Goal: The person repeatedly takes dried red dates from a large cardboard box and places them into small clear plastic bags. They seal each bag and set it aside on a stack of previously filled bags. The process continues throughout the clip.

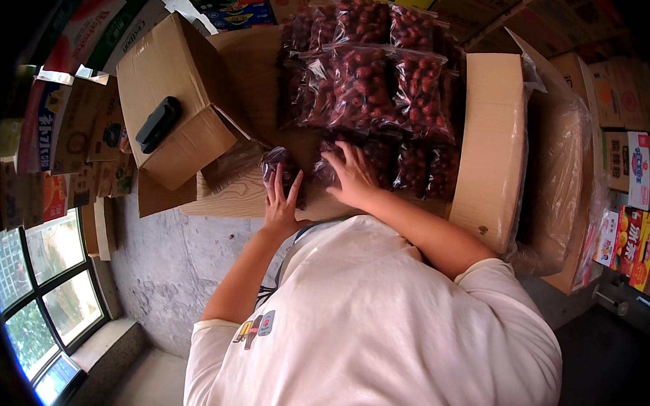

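On a wood-grain table (221,203), clear zip bags of dark red dried fruit, seemingly jujubes (363,85), lie stacked in rows. My left hand (283,203) rests with spread fingers on a small bag of the fruit (276,158) near the table's front edge, left of the rows. My right hand (351,177) touches the left bag of the front row (325,169), its fingers apart and bent over it. Whether either hand grips its bag cannot be told. Other bags of fruit (412,166) stand to the right of my right hand.
An open cardboard box (168,70) stands tilted at the left, with a black elongated object (158,125) on it. At the right is a large cardboard carton (487,151) with a clear plastic liner (552,178). Printed cartons are stacked around; a window (46,281) is lower left.
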Available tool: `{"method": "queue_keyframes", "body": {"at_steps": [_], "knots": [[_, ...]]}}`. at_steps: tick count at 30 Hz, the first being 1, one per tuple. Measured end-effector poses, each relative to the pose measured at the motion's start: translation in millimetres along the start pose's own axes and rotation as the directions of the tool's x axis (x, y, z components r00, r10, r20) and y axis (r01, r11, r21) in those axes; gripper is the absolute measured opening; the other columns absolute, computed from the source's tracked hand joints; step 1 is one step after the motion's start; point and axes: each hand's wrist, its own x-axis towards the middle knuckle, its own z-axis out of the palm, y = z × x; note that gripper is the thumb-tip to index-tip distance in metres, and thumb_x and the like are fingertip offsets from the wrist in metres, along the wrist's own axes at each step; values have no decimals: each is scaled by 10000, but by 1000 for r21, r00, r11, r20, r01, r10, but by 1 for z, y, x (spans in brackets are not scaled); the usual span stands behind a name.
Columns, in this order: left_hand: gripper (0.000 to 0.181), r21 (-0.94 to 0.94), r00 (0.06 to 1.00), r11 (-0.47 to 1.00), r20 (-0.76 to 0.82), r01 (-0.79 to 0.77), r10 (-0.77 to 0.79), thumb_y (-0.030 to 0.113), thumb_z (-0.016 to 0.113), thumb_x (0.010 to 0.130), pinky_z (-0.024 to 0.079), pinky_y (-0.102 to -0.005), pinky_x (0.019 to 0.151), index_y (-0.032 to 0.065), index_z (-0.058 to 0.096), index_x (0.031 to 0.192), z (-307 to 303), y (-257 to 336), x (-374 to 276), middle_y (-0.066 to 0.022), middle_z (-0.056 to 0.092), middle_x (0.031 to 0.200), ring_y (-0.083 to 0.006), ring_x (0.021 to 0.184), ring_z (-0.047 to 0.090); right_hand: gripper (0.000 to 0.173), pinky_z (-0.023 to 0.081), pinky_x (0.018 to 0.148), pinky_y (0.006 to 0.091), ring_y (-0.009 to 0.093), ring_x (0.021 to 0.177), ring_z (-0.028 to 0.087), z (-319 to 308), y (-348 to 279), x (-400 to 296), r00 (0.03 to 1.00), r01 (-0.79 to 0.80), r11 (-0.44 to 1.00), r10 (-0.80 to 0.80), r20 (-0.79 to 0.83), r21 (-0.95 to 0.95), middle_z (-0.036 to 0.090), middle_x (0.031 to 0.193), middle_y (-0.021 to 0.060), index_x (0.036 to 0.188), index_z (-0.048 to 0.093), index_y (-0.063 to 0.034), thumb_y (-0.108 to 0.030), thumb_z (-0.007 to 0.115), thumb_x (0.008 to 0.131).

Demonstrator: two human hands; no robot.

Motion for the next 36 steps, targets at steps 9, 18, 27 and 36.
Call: {"method": "queue_keyframes", "body": {"at_steps": [9, 18, 27, 36], "knots": [[758, -34, 977, 976, -10, -215, 215, -83, 540, 781, 330, -454, 1176, 8, 328, 1503, 15, -20, 13, -195, 260, 1587, -381, 1464, 283, 911, 286, 1157, 571, 461, 1490, 126, 15, 14, 8, 977, 77, 918, 8, 212, -389, 154, 1621, 181, 1451, 490, -265, -299, 874, 626], [559, -47, 861, 864, 75, -501, 503, -61, 567, 804, 381, -444, 1145, -19, 516, 1359, 0, -39, 21, -174, 415, 1506, -356, 1433, 363, 904, 283, 1154, 574, 416, 1507, 106, 13, 20, 2, 971, 97, 929, -9, 240, -356, 160, 1626, 155, 1451, 487, -274, -267, 866, 630], [589, -18, 968, 970, 73, -241, 242, 197, 725, 825, 341, -545, 1092, 74, 539, 1370, -34, -22, 30, -210, 405, 1443, -404, 1304, 401, 918, 144, 1201, 603, 420, 1502, 109, 10, 14, 3, 971, 176, 927, -109, 212, -331, 156, 1625, 168, 1476, 454, -262, -328, 855, 653], [790, -172, 974, 985, -225, -11, -29, 262, 688, 884, 337, -538, 1107, 58, 301, 1542, -27, -32, 60, -344, 274, 1520, -547, 1342, 338, 749, 203, 1129, 710, 441, 1476, 172, 63, -17, 36, 746, 657, 673, -517, 420, -340, 243, 1599, 140, 1430, 486, -380, -515, 742, 739]]}}
